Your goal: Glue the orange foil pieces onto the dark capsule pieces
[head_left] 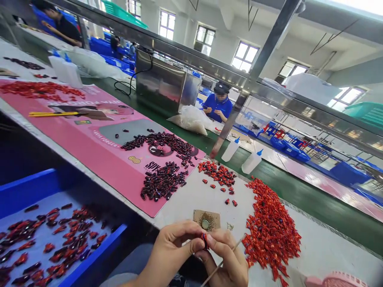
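Note:
My left hand [172,251] pinches a small red and black bead [205,241] between thumb and fingers, close above the white table edge. My right hand [227,255] grips a thin wooden stick [223,259], and its fingertips meet the bead. Just beyond my hands lies a cardboard square [206,220] with a round disc on it. A heap of red pieces [271,235] lies to the right of my hands. Smaller red pieces [215,174] are scattered farther ahead, and dark red pieces [163,181] lie piled on a pink printed mat [104,139].
A blue tray [30,189] of dark red pieces sits below the table edge at lower left. Two white squeeze bottles [230,149] stand beyond the pieces. A person in a blue shirt [218,105] works across the bench behind a metal post [230,121].

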Available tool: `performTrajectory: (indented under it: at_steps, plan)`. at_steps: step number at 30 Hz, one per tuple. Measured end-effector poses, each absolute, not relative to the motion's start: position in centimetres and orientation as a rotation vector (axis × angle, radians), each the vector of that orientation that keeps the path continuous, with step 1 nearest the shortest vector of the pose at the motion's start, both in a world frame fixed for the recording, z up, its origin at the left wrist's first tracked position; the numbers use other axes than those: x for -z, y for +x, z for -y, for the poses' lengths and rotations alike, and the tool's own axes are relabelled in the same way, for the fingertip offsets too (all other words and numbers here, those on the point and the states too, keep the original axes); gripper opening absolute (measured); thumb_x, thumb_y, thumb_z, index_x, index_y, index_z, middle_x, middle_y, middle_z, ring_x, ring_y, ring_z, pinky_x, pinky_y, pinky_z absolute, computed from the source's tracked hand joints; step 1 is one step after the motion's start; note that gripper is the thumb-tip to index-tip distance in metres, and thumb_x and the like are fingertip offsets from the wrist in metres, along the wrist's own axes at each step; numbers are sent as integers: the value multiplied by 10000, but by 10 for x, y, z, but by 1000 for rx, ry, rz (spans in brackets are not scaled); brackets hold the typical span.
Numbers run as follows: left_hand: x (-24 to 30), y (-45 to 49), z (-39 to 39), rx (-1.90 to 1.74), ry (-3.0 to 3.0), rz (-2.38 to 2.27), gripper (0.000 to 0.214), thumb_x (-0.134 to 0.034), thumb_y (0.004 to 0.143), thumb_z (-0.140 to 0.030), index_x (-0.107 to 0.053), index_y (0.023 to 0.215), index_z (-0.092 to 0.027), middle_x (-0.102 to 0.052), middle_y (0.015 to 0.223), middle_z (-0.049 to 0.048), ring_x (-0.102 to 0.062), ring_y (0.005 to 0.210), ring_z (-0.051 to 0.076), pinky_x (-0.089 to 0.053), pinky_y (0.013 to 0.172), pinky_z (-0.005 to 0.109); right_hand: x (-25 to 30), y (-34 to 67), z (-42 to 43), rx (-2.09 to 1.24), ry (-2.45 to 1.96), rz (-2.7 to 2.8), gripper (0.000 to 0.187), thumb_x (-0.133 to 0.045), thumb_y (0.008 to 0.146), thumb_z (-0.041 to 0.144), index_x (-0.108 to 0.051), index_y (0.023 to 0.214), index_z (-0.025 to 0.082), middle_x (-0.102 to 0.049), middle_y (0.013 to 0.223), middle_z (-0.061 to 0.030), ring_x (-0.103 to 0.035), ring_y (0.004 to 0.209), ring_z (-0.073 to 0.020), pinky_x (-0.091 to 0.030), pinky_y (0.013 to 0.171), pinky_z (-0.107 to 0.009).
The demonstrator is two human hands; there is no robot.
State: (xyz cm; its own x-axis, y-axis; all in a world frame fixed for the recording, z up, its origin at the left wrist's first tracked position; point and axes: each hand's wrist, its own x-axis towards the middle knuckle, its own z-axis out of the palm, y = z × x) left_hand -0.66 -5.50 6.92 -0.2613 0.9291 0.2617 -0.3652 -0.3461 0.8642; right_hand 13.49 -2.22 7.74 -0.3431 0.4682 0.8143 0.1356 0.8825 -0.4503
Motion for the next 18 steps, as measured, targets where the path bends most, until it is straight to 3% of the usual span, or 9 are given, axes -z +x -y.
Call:
performTrajectory:
  at_steps: [6, 14, 18]
  plan:
    - [-71, -19, 37, -1826, 1607, -922, 233, -685, 884, -372, -752, 799, -165, -731, 639, 41, -657, 558, 121, -507, 575, 159, -61, 130, 15, -380, -549, 1788, 204, -698, 873, 166, -702, 1068, 225, -694, 774, -51, -675, 696, -186, -563, 569, -284]
    - [-54, -20, 14, -1695, 1668, -1013, 121, -675, 886, -233, -701, 799, -152, -723, 681, 25, -664, 606, 115, -506, 608, 143, -44, 138, -2, -300, -622, 1876, 330, -706, 845, 86, -701, 1136, 242, -724, 832, -64, -695, 744, -195, -588, 607, -297]
    - [-51, -17, 11, -1663, 1657, -1009, 93, -670, 884, -215, -701, 820, -154, -719, 693, 23, -661, 620, 119, -510, 616, 153, -42, 145, -3, -351, -673, 1878, 295, -690, 853, 85, -702, 1112, 226, -697, 792, -56, -682, 707, -185, -570, 569, -281]
